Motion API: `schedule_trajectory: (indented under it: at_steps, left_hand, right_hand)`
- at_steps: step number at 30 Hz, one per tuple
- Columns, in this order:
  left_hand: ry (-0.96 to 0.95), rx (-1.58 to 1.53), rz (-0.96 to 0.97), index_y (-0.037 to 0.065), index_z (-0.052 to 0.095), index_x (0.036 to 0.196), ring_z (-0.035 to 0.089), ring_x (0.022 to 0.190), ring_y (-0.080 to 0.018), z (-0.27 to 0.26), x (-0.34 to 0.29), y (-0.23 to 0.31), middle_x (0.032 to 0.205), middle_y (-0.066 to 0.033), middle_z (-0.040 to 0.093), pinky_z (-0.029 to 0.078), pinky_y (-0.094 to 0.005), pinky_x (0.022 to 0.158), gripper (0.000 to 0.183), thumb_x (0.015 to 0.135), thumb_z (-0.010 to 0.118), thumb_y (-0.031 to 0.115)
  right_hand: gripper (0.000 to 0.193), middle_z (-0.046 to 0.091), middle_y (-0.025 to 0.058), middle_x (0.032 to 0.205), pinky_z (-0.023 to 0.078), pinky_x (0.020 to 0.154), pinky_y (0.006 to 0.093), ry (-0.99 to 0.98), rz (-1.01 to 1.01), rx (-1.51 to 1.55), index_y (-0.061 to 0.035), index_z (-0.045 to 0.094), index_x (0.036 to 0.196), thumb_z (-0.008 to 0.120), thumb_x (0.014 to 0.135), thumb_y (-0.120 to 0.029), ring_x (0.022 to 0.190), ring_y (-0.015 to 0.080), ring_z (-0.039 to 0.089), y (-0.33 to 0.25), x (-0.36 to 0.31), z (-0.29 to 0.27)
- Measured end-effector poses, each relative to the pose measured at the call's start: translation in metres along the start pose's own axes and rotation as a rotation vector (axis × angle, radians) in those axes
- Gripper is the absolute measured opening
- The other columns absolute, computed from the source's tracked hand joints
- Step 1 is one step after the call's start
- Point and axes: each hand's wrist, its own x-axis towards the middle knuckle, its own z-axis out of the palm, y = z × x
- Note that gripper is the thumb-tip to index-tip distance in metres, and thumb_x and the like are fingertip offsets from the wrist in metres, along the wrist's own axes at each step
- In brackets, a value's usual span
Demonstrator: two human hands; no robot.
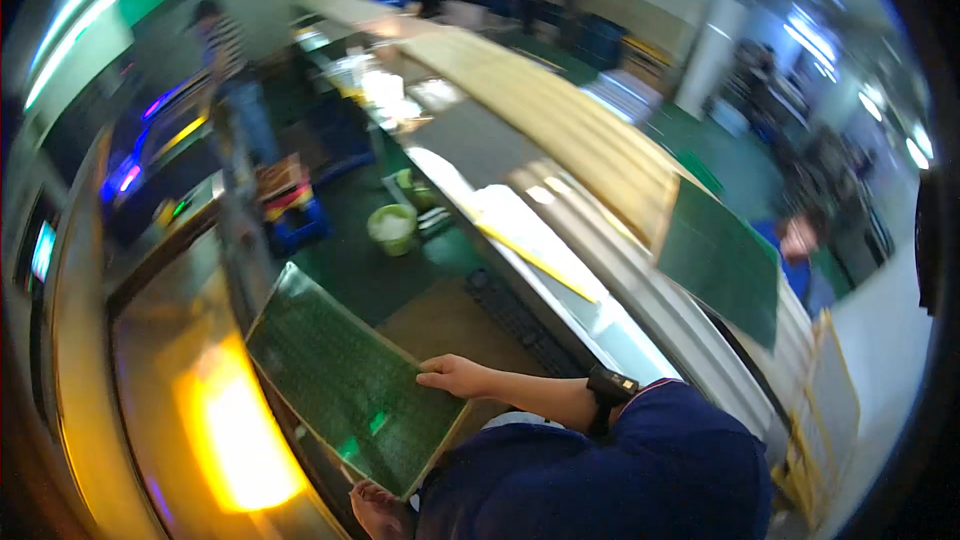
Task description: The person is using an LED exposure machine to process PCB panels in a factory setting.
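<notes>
A pale green bucket (391,228) stands on the dark floor (350,270).

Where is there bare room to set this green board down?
The glossy surface left of the green board looks bare. The long bench is bare nearby but crowded at its far end. Both hands, right and left, grip the board.

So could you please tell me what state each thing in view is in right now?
Green board: tilted, held at its near edges by both hands.
Right hand: grip closed on the green board's right edge.
Left hand: at the board's near corner, fingers hidden.
Second green board: lying flat on the conveyor.
Green bucket: upright on the floor, open.
</notes>
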Motion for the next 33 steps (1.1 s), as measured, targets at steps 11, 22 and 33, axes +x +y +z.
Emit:
schedule_trajectory:
  at_steps: [11, 22, 33]
  left_hand:
    - [-0.527, 0.292, -0.162, 0.007, 0.054, 0.101, 0.056, 0.065, -0.0141, 0.282, 0.079, -0.007, 0.087, -0.0066, 0.063, 0.045, -0.0271, 0.057, 0.018, 0.097, 0.055, 0.024]
    - [-1.498, 0.382, -0.455, 0.002, 0.065, 0.101, 0.064, 0.085, -0.0152, 0.571, -0.085, -0.020, 0.095, -0.0072, 0.068, 0.052, -0.0298, 0.075, 0.021, 0.096, 0.057, 0.021]
    - [-0.669, -0.082, -0.108, -0.004, 0.066, 0.099, 0.068, 0.086, -0.0222, 0.378, 0.110, 0.075, 0.095, -0.0123, 0.070, 0.055, -0.0359, 0.081, 0.018, 0.084, 0.057, 0.001]
  right_hand:
    - [0.036, 0.066, 0.0084, 0.109, 0.050, 0.086, 0.0347, 0.772, -0.023, 0.966, -0.0018, 0.058, 0.123, 0.060, 0.097, -0.026, 0.095, 0.0161, 0.061, 0.234, -0.213, -0.107]
    - [0.038, 0.069, 0.0151, 0.100, 0.054, 0.072, 0.0318, 1.036, 0.202, 0.995, -0.0026, 0.061, 0.110, 0.054, 0.098, -0.038, 0.084, 0.0201, 0.068, 0.249, -0.242, -0.153]
    - [0.040, 0.068, 0.0077, 0.112, 0.050, 0.086, 0.0326, 0.263, 0.043, 0.561, -0.0055, 0.059, 0.126, 0.054, 0.099, -0.034, 0.101, 0.0180, 0.063, 0.281, -0.165, -0.106]
